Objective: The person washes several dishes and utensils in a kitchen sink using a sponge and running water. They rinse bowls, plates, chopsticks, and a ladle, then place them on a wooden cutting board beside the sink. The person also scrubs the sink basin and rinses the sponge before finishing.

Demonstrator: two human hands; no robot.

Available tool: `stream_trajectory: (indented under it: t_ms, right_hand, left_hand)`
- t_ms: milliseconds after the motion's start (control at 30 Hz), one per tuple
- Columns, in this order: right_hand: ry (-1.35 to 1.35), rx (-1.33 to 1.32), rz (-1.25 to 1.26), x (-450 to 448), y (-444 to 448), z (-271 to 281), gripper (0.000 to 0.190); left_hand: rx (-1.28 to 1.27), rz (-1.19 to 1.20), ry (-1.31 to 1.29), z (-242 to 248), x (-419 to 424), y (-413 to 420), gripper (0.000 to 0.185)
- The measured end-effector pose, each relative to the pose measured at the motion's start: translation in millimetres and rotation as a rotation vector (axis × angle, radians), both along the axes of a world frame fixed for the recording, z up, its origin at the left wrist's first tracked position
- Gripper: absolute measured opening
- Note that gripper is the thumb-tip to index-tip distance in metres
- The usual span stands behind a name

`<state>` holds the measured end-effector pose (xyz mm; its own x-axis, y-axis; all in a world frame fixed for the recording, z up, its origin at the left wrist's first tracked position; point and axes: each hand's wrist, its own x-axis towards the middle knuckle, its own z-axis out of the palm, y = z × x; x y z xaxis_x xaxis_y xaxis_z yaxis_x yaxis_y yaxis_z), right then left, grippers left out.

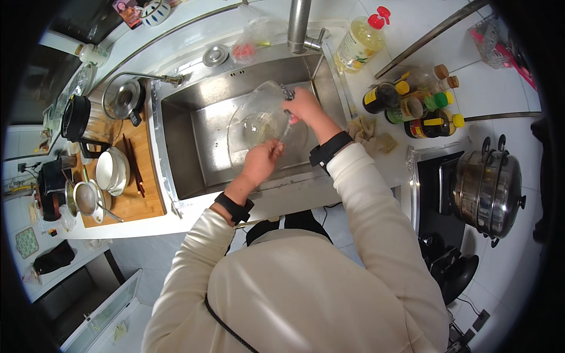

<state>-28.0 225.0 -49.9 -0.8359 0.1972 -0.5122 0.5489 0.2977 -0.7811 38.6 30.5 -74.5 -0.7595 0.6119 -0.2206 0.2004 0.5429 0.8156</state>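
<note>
Over the stainless steel sink [207, 132], a clear bowl [247, 110] is tilted on its side. It is see-through, so its outline is hard to separate from the sink floor and from another clear round shape behind it. My left hand [260, 161] has its fingers curled at the near rim of the bowl. At the right side of the rim, my right hand [304, 108] grips a dark, mesh-like scouring pad [288, 92], pressed against the bowl. The fingertips of both hands are partly hidden.
A faucet [299, 26] rises behind the sink. On the left, a wooden board [150, 189] bears white bowls [112, 170], chopsticks [132, 163] and a blender jug [95, 123]. Right are an oil bottle [359, 44], a cloth [371, 134], sauce bottles [384, 97] and a steamer pot [490, 194].
</note>
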Motion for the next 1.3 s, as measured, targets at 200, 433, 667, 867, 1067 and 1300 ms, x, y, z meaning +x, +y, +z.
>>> stream_trajectory:
  t_ms: [200,433,667,867,1067,1300]
  right_hand:
    - [0.613,0.522,-0.005,20.8,8.0,24.8,0.036]
    - [0.808,0.657,0.332,98.1,-83.8,25.4,0.037]
    - [0.689,0.344,0.085,4.8,-15.2,-1.6,0.021]
    - [0.186,-0.535,-0.042,-24.8,29.5,-8.3,0.03]
    - [0.054,-0.744,-0.129,-1.0,32.6,-29.4,0.035]
    - [0.119,-0.766,-0.466,42.3,-12.0,-64.5,0.032]
  left_hand:
    - [0.466,0.479,-0.613,3.0,-38.9,-7.4,0.023]
    - [0.535,0.772,-0.493,20.7,-40.0,9.7,0.043]
    - [0.43,0.728,-0.374,55.7,-44.8,-34.3,0.048]
    - [0.67,0.873,-0.621,62.3,-62.0,-81.2,0.044]
    - [0.9,1.126,-0.889,34.4,-72.4,-110.1,0.045]
    - [1.29,1.087,-0.932,1.7,-53.3,-114.8,0.046]
